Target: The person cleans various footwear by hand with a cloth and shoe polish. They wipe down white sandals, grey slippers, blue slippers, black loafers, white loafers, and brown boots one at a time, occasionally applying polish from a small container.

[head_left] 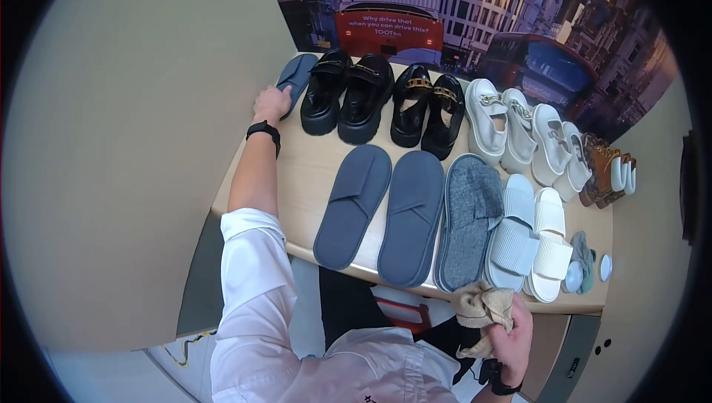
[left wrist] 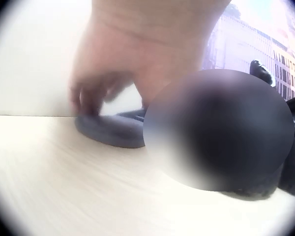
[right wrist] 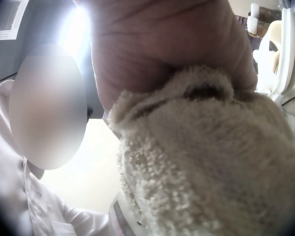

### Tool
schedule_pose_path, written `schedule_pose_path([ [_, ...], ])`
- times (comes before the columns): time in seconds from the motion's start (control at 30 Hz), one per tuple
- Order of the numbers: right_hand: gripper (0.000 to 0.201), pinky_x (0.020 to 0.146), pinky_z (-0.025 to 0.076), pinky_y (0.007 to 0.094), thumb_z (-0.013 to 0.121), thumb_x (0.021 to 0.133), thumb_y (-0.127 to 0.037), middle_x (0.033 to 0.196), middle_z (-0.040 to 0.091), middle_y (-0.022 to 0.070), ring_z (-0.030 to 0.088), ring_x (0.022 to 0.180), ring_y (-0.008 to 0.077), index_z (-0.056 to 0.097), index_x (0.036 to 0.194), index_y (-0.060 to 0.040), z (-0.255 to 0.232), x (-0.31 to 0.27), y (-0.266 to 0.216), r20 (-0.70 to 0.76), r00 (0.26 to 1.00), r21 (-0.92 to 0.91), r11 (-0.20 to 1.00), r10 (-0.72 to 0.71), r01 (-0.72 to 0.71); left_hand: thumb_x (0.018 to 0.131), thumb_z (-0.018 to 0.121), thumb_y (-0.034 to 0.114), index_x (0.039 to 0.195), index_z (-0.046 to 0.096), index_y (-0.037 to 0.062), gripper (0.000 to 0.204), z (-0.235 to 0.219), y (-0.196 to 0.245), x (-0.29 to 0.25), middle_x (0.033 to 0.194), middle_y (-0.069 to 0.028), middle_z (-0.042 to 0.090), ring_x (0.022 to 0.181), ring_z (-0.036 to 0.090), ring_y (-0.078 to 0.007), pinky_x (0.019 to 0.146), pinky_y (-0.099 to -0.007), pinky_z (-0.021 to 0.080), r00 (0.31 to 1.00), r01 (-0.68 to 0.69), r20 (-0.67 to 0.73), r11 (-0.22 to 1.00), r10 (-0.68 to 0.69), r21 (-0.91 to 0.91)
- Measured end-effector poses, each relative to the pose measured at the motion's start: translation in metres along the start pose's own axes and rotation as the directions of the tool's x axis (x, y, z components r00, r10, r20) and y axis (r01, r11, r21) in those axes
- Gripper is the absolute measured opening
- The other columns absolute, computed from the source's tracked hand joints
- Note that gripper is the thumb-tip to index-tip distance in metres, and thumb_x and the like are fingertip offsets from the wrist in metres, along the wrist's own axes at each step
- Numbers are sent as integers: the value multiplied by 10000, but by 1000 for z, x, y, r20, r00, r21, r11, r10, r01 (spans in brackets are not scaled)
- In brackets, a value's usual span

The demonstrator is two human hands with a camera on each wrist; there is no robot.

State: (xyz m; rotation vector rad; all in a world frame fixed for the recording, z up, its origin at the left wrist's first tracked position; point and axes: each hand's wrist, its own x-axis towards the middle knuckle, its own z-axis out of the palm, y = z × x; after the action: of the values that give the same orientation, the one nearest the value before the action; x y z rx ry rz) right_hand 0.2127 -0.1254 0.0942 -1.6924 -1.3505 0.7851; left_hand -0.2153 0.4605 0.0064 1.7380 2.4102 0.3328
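Observation:
My left hand [head_left: 273,103] reaches to the back left corner and grips the heel end of a dark blue-grey slipper [head_left: 297,77]. In the left wrist view the fingers [left wrist: 88,101] come down on one side of this slipper [left wrist: 110,130] and the thumb on the other, while its sole lies along the tabletop. A crumpled beige fluffy cloth [head_left: 486,310] is bunched in my right hand [head_left: 514,336], in front of the table's near edge. The right wrist view is mostly filled by that cloth [right wrist: 187,162], its pile showing, under the palm.
Black loafers [head_left: 363,95], black chain-trimmed shoes [head_left: 430,110], white shoes [head_left: 487,117] and brown boots [head_left: 597,169] line the back. Grey slippers [head_left: 352,206], a felt slipper [head_left: 467,217], pale blue slides [head_left: 513,232] and white slides [head_left: 549,243] form the front row. A wall [head_left: 148,143] stands left.

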Motion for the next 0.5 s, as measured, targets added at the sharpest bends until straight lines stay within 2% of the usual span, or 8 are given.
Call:
schedule_pose_path([
  [0.07, 397, 875, 544, 341, 624, 746, -4, 1024, 690, 134, 698, 938, 291, 766, 1114, 36, 1, 0, -3, -9, 1000, -9, 1000, 25, -25, 1013, 716, 593, 1490, 629, 25, 746, 0, 8, -1, 1446, -241, 682, 1384, 637, -401, 1167, -497, 521, 999, 15, -29, 994, -12, 107],
  [0.17, 402, 883, 544, 342, 624, 748, -9, 1032, 693, 137, 701, 951, 294, 771, 1120, 36, 6, 0, -6, -32, 999, 6, 1000, 28, -27, 953, 785, 615, 1446, 674, 25, 777, -9, 13, 1, 1474, -231, 676, 1414, 619, -378, 1178, -464, 514, 998, 30, 43, 993, -35, 113],
  [0.27, 407, 888, 542, 340, 625, 748, -7, 1040, 696, 140, 701, 955, 295, 774, 1125, 35, 8, 1, -9, -13, 1000, -7, 1000, 25, -25, 915, 845, 563, 1377, 727, 16, 726, -21, 12, 1, 1413, -227, 718, 1353, 665, -390, 1156, -452, 536, 997, 28, 76, 1000, -27, -12],
  [0.37, 416, 892, 541, 337, 626, 746, -4, 1046, 701, 146, 704, 963, 298, 777, 1132, 34, 8, -2, -11, 2, 1000, -17, 999, 27, -27, 936, 837, 424, 1325, 761, 0, 580, -30, 7, -2, 1326, -237, 759, 1260, 714, -433, 1085, -450, 577, 996, 80, 54, 977, -71, -197],
  [0.47, 420, 896, 543, 339, 625, 743, 0, 1047, 702, 148, 703, 964, 297, 778, 1132, 33, 6, -6, -12, 18, 1000, -11, 1000, 0, 0, 946, 788, 273, 1329, 730, -22, 487, -25, -12, 15, 1179, -218, 797, 1114, 770, -392, 967, -449, 610, 999, 18, -25, 922, -31, -388],
  [0.5, 420, 898, 544, 340, 624, 742, 1, 1048, 702, 148, 702, 965, 297, 778, 1131, 33, 5, -7, -13, 17, 1000, -1, 1000, -17, 17, 948, 763, 240, 1324, 717, -30, 465, -27, -21, 17, 1156, -207, 793, 1088, 769, -359, 940, -435, 608, 1000, 11, 5, 836, -10, -548],
])
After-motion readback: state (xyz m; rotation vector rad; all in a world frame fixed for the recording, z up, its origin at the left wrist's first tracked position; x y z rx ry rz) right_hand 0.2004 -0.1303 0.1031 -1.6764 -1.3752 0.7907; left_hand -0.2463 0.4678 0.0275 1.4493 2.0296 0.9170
